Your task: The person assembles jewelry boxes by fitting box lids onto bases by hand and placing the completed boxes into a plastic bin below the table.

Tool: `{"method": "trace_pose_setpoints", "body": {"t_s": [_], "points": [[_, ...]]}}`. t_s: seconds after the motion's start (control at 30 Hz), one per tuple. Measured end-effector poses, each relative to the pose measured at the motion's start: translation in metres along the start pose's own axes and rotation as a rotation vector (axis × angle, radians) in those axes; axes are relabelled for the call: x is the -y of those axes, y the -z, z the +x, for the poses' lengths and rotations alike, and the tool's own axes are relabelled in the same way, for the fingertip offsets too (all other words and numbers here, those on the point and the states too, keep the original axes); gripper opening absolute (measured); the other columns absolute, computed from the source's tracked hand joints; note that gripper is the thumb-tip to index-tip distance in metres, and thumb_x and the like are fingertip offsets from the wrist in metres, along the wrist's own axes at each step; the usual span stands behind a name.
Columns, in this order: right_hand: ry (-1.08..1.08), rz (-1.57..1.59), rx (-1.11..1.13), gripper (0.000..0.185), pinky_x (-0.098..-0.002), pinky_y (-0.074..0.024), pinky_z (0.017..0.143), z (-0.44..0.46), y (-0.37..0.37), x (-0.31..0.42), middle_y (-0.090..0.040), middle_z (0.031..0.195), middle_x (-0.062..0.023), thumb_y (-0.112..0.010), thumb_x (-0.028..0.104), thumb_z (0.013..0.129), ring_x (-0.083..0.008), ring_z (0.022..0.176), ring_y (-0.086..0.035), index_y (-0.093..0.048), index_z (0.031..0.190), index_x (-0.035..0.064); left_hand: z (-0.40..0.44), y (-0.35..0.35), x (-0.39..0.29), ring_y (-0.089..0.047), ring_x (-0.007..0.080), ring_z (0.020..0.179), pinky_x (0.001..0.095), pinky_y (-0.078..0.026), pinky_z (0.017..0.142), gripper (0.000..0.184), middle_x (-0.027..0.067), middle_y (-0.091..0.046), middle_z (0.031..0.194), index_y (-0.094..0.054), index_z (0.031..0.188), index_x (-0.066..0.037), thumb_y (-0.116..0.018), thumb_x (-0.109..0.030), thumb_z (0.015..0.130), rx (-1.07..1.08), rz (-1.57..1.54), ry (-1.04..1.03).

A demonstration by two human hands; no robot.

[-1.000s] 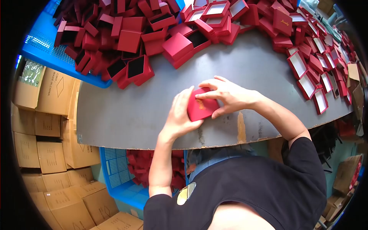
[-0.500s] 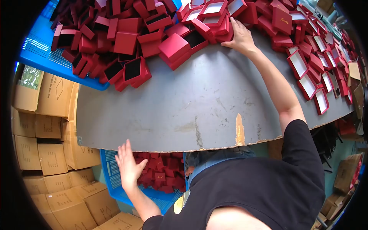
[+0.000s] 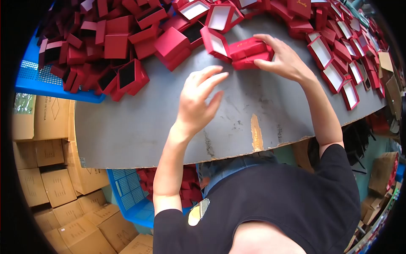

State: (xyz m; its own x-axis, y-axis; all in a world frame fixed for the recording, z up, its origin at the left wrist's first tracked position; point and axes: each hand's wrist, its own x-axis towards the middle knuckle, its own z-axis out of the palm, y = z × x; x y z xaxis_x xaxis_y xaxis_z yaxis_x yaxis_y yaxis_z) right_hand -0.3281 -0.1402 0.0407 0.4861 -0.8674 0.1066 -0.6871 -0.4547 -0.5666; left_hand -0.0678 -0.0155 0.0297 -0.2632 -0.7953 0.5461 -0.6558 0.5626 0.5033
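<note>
My right hand (image 3: pixel 285 59) has its thumb and fingers around a red jewelry box (image 3: pixel 247 48) over the grey table (image 3: pixel 148 135); the box appears to be in two stacked parts. My left hand (image 3: pixel 195 101) is raised above the table to the left of it, fingers spread and holding nothing. Just beyond, an open red lid (image 3: pixel 216 44) with a white inside touches or nearly touches the held box. A closed-looking red box (image 3: pixel 172 44) sits farther left, beside a heap of red boxes with black inserts (image 3: pixel 127 76).
A blue crate (image 3: pixel 31 80) stands at the left under the heap. White-lined red lids (image 3: pixel 320 53) cover the table's right side. Below the front edge, another blue crate (image 3: pixel 127 190) holds red pieces. Cardboard cartons (image 3: pixel 63 186) are stacked at the left.
My right hand has drawn back toward me from the pile with the red box. My left hand has risen from below the table edge to over the table. Some lids have shifted.
</note>
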Motion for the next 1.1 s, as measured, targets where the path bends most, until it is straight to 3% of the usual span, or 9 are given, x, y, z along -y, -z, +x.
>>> {"method": "trace_pose_setpoints", "body": {"t_s": [0.1,0.23,0.33,0.47,0.6,0.8,0.9,1.0,1.1], "points": [[0.007,0.234,0.055,0.079,-0.0419,-0.0494,0.094,-0.033,0.005,0.005,-0.066,0.112,-0.0187,-0.072,0.047,0.077,-0.0323,0.105,-0.064,-0.049,0.143,0.0103,0.021,-0.02,-0.015,-0.059,0.031,0.12,0.0413,-0.045,0.103,0.055,0.011,-0.063,0.131,-0.065,0.126,-0.006,-0.067,0.01,0.073,0.06,0.041,-0.106],[-0.039,0.313,0.148,0.077,-0.0393,-0.0506,0.087,-0.048,0.01,0.009,-0.069,0.101,-0.015,-0.073,0.051,0.08,-0.029,0.095,-0.066,-0.051,0.142,0.0096,0.022,-0.037,-0.012,-0.048,0.037,0.135,0.0455,-0.038,0.113,0.062,0.0143,-0.055,0.143,-0.063,0.129,-0.007,-0.057,0.014,0.071,0.166,-0.033,-0.187],[-0.103,0.299,0.25,0.071,-0.0395,-0.0475,0.094,-0.048,0.019,0.013,-0.067,0.108,-0.016,-0.072,0.043,0.082,-0.0293,0.102,-0.063,-0.051,0.142,0.0118,0.021,-0.034,-0.023,-0.044,0.038,0.139,0.0468,-0.037,0.114,0.055,0.0159,-0.052,0.145,-0.063,0.128,-0.008,-0.06,0.009,0.076,0.214,-0.149,-0.082],[-0.074,0.16,0.224,0.064,-0.0383,-0.0491,0.087,-0.051,0.024,0.026,-0.067,0.098,-0.016,-0.072,0.044,0.083,-0.0291,0.093,-0.064,-0.056,0.135,0.0088,0.029,-0.038,-0.023,-0.046,0.0385,0.136,0.0471,-0.038,0.112,0.037,0.0165,-0.053,0.143,-0.066,0.119,-0.006,-0.068,-0.001,0.082,0.225,-0.153,-0.099],[-0.021,0.016,0.206,0.062,-0.0386,-0.05,0.084,-0.052,0.027,0.03,-0.068,0.092,-0.0152,-0.073,0.046,0.082,-0.0296,0.088,-0.064,-0.06,0.129,0.0072,0.045,-0.032,-0.025,-0.055,0.0365,0.122,0.0439,-0.047,0.101,0.019,0.0139,-0.06,0.134,-0.067,0.096,-0.003,-0.075,-0.008,0.08,0.256,-0.093,-0.229],[0.02,-0.256,0.231,0.064,-0.0413,-0.0509,0.085,-0.047,0.032,0.037,-0.07,0.094,-0.0154,-0.073,0.052,0.08,-0.0314,0.092,-0.066,-0.064,0.125,0.0077,0.049,-0.027,-0.027,-0.059,0.03,0.108,0.0398,-0.051,0.09,0.016,0.0107,-0.062,0.122,-0.064,0.088,-0.002,-0.075,-0.004,0.076,0.433,-0.039,-0.2],[-0.002,-0.316,0.274,0.066,-0.042,-0.0504,0.087,-0.041,0.036,0.043,-0.07,0.094,-0.0152,-0.073,0.056,0.08,-0.0323,0.093,-0.066,-0.064,0.124,0.0079,0.044,-0.038,-0.022,-0.062,0.0297,0.096,0.0408,-0.052,0.083,0.012,0.0097,-0.064,0.106,-0.064,0.081,-0.002,-0.073,-0.001,0.074,0.291,-0.156,-0.226],[-0.001,-0.348,0.262,0.068,-0.042,-0.0503,0.088,-0.04,0.036,0.044,-0.07,0.095,-0.0153,-0.072,0.059,0.079,-0.0329,0.094,-0.066,-0.065,0.124,0.0075,0.042,-0.04,-0.026,-0.064,0.0268,0.081,0.0363,-0.053,0.068,0.014,0.0093,-0.065,0.103,-0.059,0.08,-0.001,-0.07,0.004,0.074,0.212,-0.103,-0.228],[-0.008,-0.327,0.278,0.07,-0.0419,-0.0508,0.087,-0.039,0.036,0.046,-0.071,0.095,-0.0156,-0.072,0.061,0.08,-0.0327,0.095,-0.067,-0.065,0.124,0.0066,0.037,-0.043,-0.03,-0.062,0.0261,0.069,0.0355,-0.051,0.06,0.016,0.0078,-0.065,0.092,-0.056,0.078,-0.002,-0.068,0.007,0.073,0.154,-0.094,-0.16]]}}
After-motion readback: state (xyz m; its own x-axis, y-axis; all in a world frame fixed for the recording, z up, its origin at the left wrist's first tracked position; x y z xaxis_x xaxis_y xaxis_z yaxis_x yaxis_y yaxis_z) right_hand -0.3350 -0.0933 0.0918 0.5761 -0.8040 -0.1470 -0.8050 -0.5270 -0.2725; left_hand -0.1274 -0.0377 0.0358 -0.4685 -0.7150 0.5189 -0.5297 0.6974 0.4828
